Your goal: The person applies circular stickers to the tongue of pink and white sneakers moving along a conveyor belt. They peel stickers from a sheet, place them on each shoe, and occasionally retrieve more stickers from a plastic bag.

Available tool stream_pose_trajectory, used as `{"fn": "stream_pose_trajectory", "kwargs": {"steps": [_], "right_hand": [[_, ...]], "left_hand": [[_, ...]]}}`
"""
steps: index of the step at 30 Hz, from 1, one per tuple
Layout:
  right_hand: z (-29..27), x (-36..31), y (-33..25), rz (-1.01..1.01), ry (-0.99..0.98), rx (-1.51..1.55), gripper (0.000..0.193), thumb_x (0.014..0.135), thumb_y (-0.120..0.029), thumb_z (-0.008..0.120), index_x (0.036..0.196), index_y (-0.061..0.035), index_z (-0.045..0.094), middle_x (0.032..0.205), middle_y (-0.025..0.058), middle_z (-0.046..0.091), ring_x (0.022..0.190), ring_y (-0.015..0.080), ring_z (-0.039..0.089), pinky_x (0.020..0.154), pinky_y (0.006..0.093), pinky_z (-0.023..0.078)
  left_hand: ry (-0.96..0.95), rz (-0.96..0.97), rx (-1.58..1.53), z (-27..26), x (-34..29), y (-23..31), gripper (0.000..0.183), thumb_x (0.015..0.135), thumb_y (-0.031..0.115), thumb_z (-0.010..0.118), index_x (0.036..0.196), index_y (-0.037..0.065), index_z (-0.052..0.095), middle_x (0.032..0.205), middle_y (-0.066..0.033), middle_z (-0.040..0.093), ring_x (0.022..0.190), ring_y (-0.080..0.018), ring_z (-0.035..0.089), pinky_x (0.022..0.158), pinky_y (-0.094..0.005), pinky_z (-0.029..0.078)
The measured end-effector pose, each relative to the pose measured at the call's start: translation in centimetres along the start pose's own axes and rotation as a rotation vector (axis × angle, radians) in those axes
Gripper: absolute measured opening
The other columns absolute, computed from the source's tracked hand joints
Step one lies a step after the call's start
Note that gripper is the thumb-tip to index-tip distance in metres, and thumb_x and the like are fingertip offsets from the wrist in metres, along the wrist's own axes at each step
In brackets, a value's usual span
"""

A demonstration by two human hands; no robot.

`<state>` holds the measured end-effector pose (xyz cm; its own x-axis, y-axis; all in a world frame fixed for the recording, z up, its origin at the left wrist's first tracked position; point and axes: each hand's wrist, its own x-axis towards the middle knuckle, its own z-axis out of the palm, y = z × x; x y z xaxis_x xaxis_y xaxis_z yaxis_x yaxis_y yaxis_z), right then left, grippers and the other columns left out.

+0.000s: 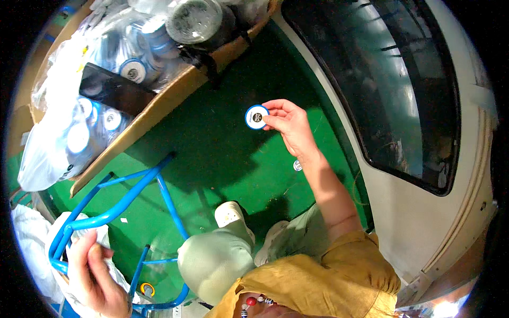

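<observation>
My right hand (pixel 289 126) is raised over the green floor and pinches a round white disc-faced piece (pixel 255 116) with a blue rim and a black mark in its middle. Thumb and fingers grip its right edge, and the face is turned up; its depth cannot be made out. At the lower left, my left hand (pixel 94 275) holds nothing visible, its fingers loosely bent and a little apart. It is beside the blue tubular metal frame (pixel 108 216) and over white plastic sheeting.
A cardboard box (pixel 159 108) at the upper left holds clear bags (pixel 108 40) of similar round pieces, a dark flat object (pixel 114 90) and a large round container (pixel 195 22). A small round silvery thing (pixel 298 165) lies on the floor (pixel 222 175). A pale panel with a dark window (pixel 392 95) stands right.
</observation>
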<state>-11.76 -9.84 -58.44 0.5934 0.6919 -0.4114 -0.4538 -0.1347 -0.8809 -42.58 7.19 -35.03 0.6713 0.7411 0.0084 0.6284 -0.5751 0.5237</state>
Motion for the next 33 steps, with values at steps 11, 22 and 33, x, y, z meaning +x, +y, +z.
{"fn": "stream_pose_trajectory", "kwargs": {"steps": [11,22,33], "right_hand": [[7.8,-9.1,-14.4,-0.491,-0.012,-0.415,0.022,0.083,0.003,0.063,0.105,-0.0015,0.063,0.093,0.0037,0.063,0.083,0.01,0.06,0.073,0.0229,0.05],[8.4,-26.4,-37.2,-1.366,0.829,-0.784,0.023,0.081,0.002,0.062,0.104,-0.0009,0.066,0.083,0.0065,0.065,0.072,0.013,0.061,0.067,0.0251,0.05],[4.1,-18.4,-43.8,-0.899,0.835,-1.323,0.021,0.081,-0.006,0.061,0.101,-0.0009,0.066,0.092,0.0151,0.067,0.084,0.0218,0.063,0.076,0.032,0.05]], "left_hand": [[-0.017,0.288,-0.152,1.1,0.7,-0.2,0.01,0.088,0.0,0.053,0.095,-0.003,0.059,0.073,-0.0126,0.057,0.055,-0.0217,0.054,0.054,-0.0322,0.043],[-0.048,0.322,-0.308,1.4,0.9,-1.4,0.009,0.091,0.005,0.052,0.09,0.0,0.059,0.067,-0.0121,0.057,0.053,-0.0205,0.056,0.05,-0.0316,0.044],[-0.123,0.261,-0.412,0.8,0.5,-0.4,0.011,0.093,0.009,0.053,0.091,0.0,0.06,0.063,-0.0078,0.056,0.053,-0.0139,0.055,0.05,-0.0262,0.043]]}}
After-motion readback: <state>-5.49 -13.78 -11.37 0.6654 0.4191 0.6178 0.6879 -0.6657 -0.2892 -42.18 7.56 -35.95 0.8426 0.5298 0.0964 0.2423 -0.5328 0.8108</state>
